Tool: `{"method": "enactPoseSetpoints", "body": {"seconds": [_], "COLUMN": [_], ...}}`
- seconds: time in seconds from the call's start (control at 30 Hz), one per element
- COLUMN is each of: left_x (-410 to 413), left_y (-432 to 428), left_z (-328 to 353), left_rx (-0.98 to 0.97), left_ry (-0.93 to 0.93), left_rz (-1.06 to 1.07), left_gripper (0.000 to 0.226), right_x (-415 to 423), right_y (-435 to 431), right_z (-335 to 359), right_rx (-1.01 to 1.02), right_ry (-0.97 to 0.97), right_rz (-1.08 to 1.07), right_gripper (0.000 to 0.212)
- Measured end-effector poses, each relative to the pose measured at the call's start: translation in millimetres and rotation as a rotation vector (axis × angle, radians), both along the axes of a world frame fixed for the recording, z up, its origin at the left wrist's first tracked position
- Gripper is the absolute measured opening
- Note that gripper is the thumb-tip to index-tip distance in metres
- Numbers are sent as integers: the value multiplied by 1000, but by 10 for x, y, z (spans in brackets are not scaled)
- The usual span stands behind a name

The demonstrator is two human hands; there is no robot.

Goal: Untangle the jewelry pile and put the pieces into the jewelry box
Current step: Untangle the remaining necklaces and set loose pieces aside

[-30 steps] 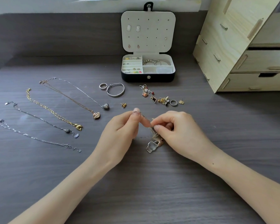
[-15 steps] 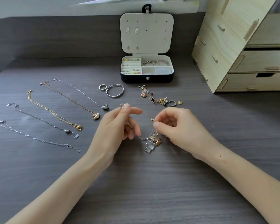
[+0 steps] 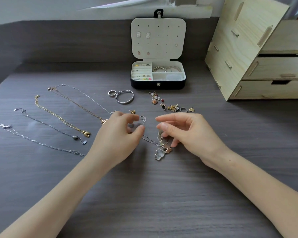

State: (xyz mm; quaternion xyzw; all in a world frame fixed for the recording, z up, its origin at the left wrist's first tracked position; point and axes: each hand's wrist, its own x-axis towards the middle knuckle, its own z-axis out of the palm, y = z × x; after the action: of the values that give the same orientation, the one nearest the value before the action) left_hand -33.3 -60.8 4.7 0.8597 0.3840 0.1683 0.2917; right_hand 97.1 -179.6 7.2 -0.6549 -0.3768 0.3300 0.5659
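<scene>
My left hand pinched the chain, my right hand's grip on the three-o'clock tangle was unclear; tugging could tighten it.

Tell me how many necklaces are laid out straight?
5, left to right: pale silver chain, dark silver chain, chunky gold chain, thin rose-gold chain, thin silver chain. More lie in the tangled pile.

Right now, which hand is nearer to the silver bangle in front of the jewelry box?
Left. The left hand is just on the near side of the silver bangle; the right hand is farther away, to the bangle's right, at the tangled pile.
</scene>
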Motion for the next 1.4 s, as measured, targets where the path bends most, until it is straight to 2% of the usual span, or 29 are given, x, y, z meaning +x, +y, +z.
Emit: {"method": "enactPoseSetpoints", "body": {"seconds": [0.07, 0.13, 0.23, 0.33, 0.47, 0.57, 0.67, 0.73, 0.83, 0.93, 1.03, 1.2, 1.4], "left_x": [-45, -83, -81, -55, -73, -157, -241, -282, -352, -419, -470, -570, -649], "left_y": [-65, -170, -347, -397, -366, -347, -306, -249, -160, -101, -69, -6, 76], "left_z": [-10, -7, -11, -39, -32, 5, 84, 151, 255, 326, 341, 292, 303], "left_rx": [97, 141, 152, 220, 199, 172, 99, -58, -395, -521, -566, -566, -589], "left_ry": [-45, -97, 13, 94, 84, 103, 93, 63, -83, -150, -179, -115, -87], "left_rz": [-37, -149, -314, -348, -375, -384, -345, -279, -187, -157, -156, -184, -178], "left_gripper": [17, 23, 33, 30, 19, 16, 15, 14, 11, 12, 9, 6, 10], "right_x": [14, 44, 72, 25, -74, -69, -39, -23, 9, 48, 52, 74, 143], "right_y": [-6, -22, -85, -184, -237, -251, -289, -329, -377, -418, -445, -428, -312], "right_z": [2, 9, 65, 99, 85, 95, 140, 192, 249, 286, 313, 321, 434], "right_rx": [-9, -47, -162, -380, -434, -438, -372, -315, -284, -279, -200, -18, 141], "right_ry": [-42, -249, -514, -717, -789, -740, -576, -405, -206, -117, 17, 296, 386], "right_rz": [-19, -68, -63, 27, 59, 71, 97, 114, 104, 101, 111, 109, 66], "right_gripper": [21, 15, 8, 13, 17, 21, 22, 20, 20, 19, 17, 17, 12]}}
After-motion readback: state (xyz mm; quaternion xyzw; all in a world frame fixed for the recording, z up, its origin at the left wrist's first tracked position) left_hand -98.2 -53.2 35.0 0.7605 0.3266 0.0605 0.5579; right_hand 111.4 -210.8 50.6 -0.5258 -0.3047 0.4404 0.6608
